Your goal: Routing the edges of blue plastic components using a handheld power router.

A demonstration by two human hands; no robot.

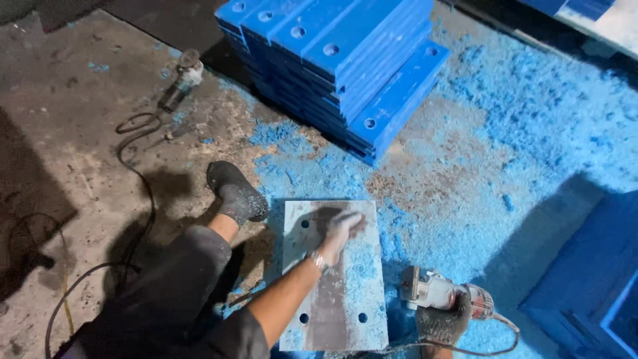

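Note:
A grey rectangular plate (355,292) with round holes near its corners lies flat on the floor in front of me, dusted with blue shavings. My left hand (340,229) rests palm-down on the plate's far half, fingers spread and coated in pale dust. My right hand (444,326), in a dark glove, grips a hand-held power tool (435,290) with a grey and red body, held low just right of the plate, its cable trailing right. My left leg and dark sock (234,191) lie left of the plate.
A stack of blue slabs with holes (345,66) stands ahead. Blue shavings (531,133) cover the floor to the right. A second grinder (181,80) and black cable (136,166) lie at left. A blue block (591,279) sits at right.

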